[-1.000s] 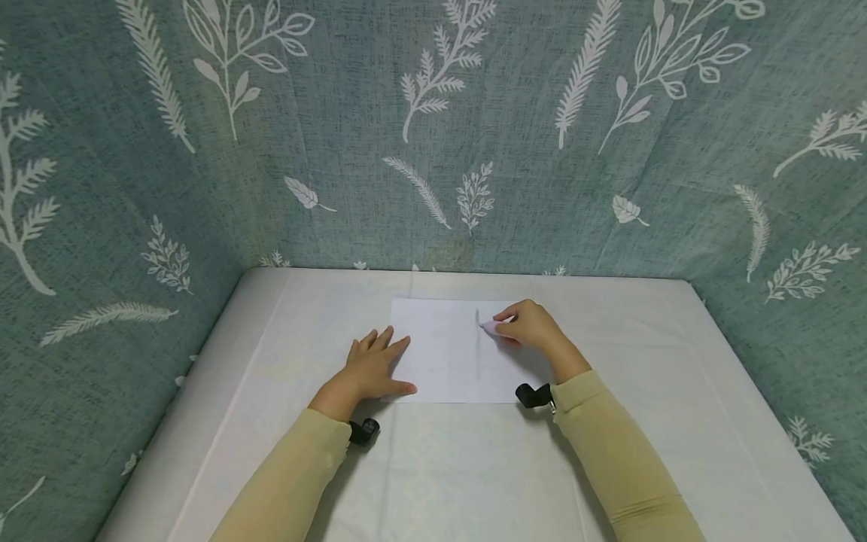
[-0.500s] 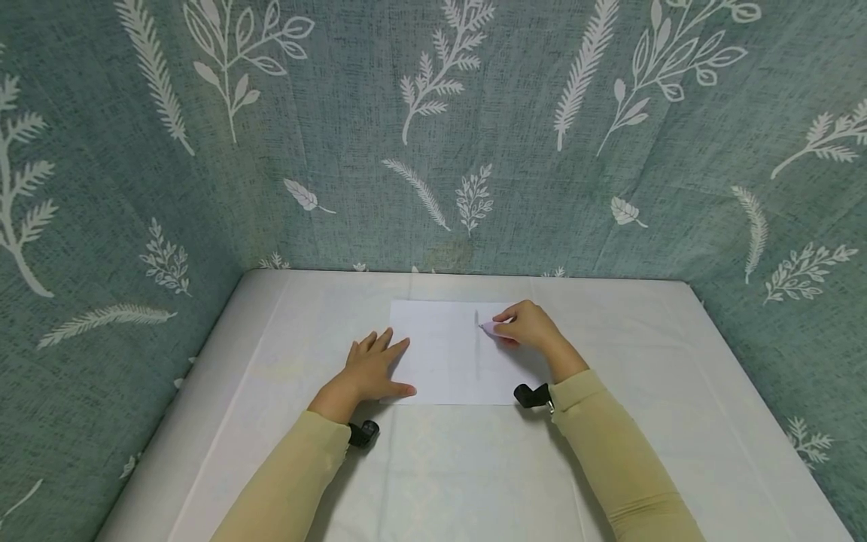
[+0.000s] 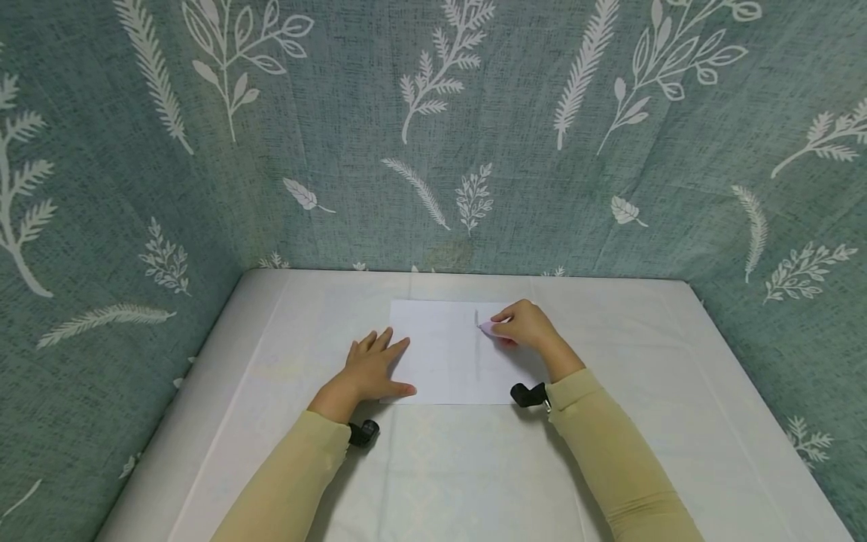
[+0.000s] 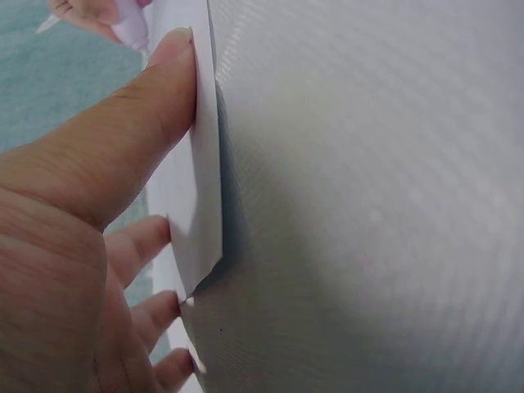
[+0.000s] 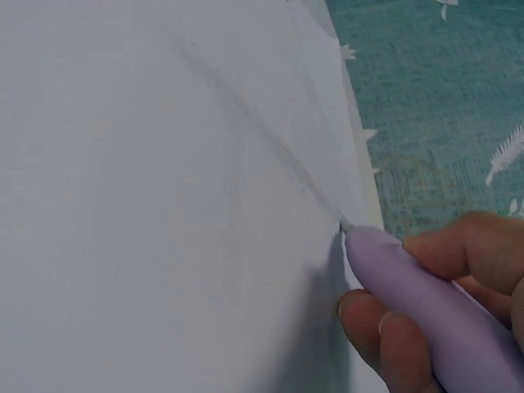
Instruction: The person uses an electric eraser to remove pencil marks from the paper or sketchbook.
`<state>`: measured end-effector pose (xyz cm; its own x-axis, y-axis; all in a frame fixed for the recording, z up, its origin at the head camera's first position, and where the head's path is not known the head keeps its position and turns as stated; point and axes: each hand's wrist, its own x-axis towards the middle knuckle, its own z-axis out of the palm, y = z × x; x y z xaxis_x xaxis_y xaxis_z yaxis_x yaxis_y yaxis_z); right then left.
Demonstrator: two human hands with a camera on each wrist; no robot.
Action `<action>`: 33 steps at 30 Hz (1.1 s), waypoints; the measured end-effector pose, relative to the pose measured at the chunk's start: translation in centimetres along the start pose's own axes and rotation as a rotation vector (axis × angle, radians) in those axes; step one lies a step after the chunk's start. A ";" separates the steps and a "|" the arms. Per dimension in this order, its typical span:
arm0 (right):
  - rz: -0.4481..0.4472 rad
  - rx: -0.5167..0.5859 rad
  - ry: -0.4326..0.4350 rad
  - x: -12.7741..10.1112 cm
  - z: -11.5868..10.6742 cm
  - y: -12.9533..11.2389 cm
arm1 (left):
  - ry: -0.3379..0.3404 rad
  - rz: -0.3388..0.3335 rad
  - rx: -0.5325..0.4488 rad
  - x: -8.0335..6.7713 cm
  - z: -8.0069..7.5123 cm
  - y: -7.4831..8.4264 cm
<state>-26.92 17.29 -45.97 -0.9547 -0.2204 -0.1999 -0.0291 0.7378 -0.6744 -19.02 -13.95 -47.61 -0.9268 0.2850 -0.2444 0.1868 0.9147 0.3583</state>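
Note:
A white sheet of paper [image 3: 433,354] lies on the white-covered table. My left hand [image 3: 369,370] rests spread at its left edge, with the thumb [image 4: 168,82] pressing on the sheet close to the near corner. My right hand [image 3: 531,331] pinches a thick lilac pen-shaped tube [image 5: 426,303] with a narrow tip. That tip meets the paper at the end of a thin grey line [image 5: 262,127]. In the head view the line [image 3: 476,318] stands short and upright on the right half of the sheet. Fingers hide the rear of the tube.
The white table cover [image 3: 447,474] extends around the paper on all sides. Green leaf-patterned cloth [image 3: 433,188] hangs behind the table and along both sides. A black wrist camera [image 3: 528,394] sits by the right cuff, another wrist camera [image 3: 364,432] by the left.
My right hand and forearm have shifted very slightly to the left, with the tube's tip staying at the line. My left hand and the paper keep their places.

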 end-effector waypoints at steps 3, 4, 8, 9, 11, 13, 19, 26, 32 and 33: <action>0.017 -0.005 0.016 -0.1 -0.1 -0.2 | 0.005 -0.001 0.000 0.0 0.0 0.0; 0.020 -0.007 0.016 -0.1 -0.1 -0.2 | 0.007 -0.002 -0.001 0.0 0.0 0.0; 0.021 -0.002 0.003 -0.1 0.0 -0.4 | 0.010 -0.007 -0.003 0.0 0.0 0.0; 0.020 -0.001 -0.001 -0.1 0.0 -0.5 | 0.010 -0.008 -0.004 0.0 0.0 0.0; 0.018 0.002 -0.004 -0.2 0.0 -0.6 | 0.009 -0.010 -0.004 0.0 0.0 0.1; 0.017 -0.002 0.005 -0.2 0.0 -0.6 | 0.008 -0.008 -0.004 0.0 0.0 0.1; 0.025 -0.012 0.025 -0.2 0.1 -0.8 | 0.008 -0.005 0.004 0.0 0.0 0.0; 0.020 -0.020 0.003 -0.2 0.0 -1.1 | 0.008 -0.003 0.004 0.0 0.0 0.0; 0.051 -0.027 0.049 0.0 0.0 -0.9 | 0.006 0.000 -0.005 0.0 -0.1 0.1; 0.051 -0.029 0.051 0.0 0.0 -1.0 | 0.007 0.000 -0.006 -0.1 -0.1 0.1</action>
<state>-26.89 16.57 -45.34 -0.9689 -0.1500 -0.1966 0.0121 0.7652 -0.6436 -18.99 -13.92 -47.48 -0.9291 0.2829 -0.2383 0.1849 0.9131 0.3634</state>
